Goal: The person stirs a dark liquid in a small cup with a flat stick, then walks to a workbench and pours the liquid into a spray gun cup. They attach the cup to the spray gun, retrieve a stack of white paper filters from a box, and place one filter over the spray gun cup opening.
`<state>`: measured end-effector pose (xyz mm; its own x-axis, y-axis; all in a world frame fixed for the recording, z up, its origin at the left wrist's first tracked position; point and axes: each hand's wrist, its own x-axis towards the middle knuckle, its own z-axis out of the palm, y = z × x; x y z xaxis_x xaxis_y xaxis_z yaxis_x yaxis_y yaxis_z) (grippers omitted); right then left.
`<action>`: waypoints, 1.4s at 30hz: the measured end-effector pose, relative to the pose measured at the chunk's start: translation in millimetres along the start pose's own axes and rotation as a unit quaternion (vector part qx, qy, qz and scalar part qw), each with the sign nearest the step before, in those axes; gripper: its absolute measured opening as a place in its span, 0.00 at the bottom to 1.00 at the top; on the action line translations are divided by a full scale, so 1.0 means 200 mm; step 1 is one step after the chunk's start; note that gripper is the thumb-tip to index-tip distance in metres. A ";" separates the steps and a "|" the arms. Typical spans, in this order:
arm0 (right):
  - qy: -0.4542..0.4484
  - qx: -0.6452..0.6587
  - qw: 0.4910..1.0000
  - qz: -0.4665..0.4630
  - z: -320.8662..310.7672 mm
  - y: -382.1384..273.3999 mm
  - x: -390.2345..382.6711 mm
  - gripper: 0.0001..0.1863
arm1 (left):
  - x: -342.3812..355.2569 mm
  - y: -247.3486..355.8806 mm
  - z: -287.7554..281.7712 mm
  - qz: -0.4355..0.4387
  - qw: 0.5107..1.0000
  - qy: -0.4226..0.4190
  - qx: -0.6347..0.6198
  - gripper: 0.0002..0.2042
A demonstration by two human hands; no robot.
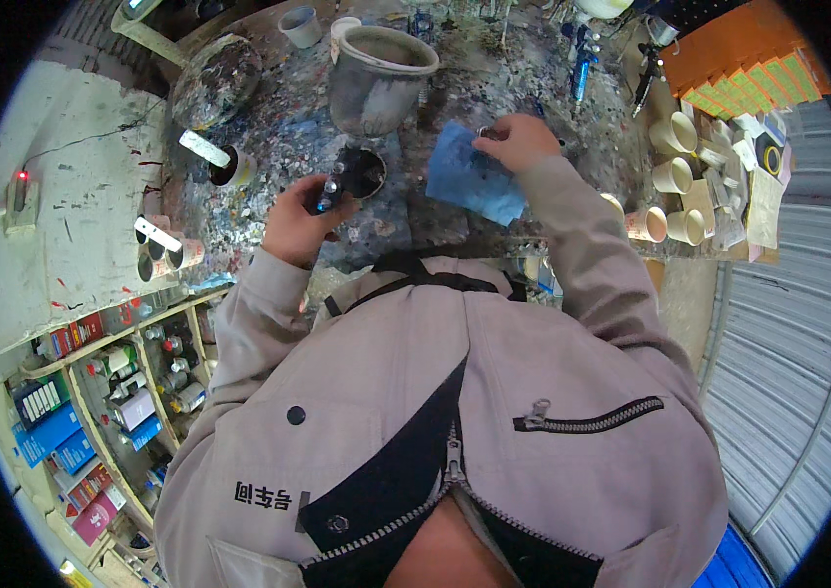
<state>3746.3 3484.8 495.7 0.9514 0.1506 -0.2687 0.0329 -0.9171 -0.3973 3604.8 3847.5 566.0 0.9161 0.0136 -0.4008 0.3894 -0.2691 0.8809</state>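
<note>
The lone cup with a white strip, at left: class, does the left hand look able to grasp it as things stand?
Probably not immediately: the left hand holds a dark tool. Otherwise, nothing seems to stand between it and the cup.

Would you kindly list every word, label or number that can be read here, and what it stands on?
Light jacket: dark chest printing, upside down; legible, but I won't copy the wording.
Blue shelf box: printing too small to read.
Red-marked paper cup: printing too small to read.
Orange-and-green stack: markings too small to read.
Blue cloth at the right hand: no text visible.
</note>
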 end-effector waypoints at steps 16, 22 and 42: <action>0.075 0.412 0.880 -0.224 -0.26 -0.35 -0.66 0.28 | -0.10 0.32 0.21 -0.041 0.962 -0.140 -0.231 0.22; 0.113 0.387 0.875 -0.267 -0.30 -0.42 -0.72 0.28 | -0.09 0.30 0.24 -0.053 0.949 -0.171 -0.259 0.24; 0.208 0.203 0.918 -0.271 -0.35 -0.40 -0.96 0.31 | -0.02 0.24 0.31 -0.127 0.890 -0.335 -0.282 0.21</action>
<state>3583.1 3503.8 641.4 0.8665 0.3123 0.3895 0.4991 -0.5231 -0.6908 3613.8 3774.7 595.3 0.6013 -0.6239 -0.4992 0.7358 0.1889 0.6503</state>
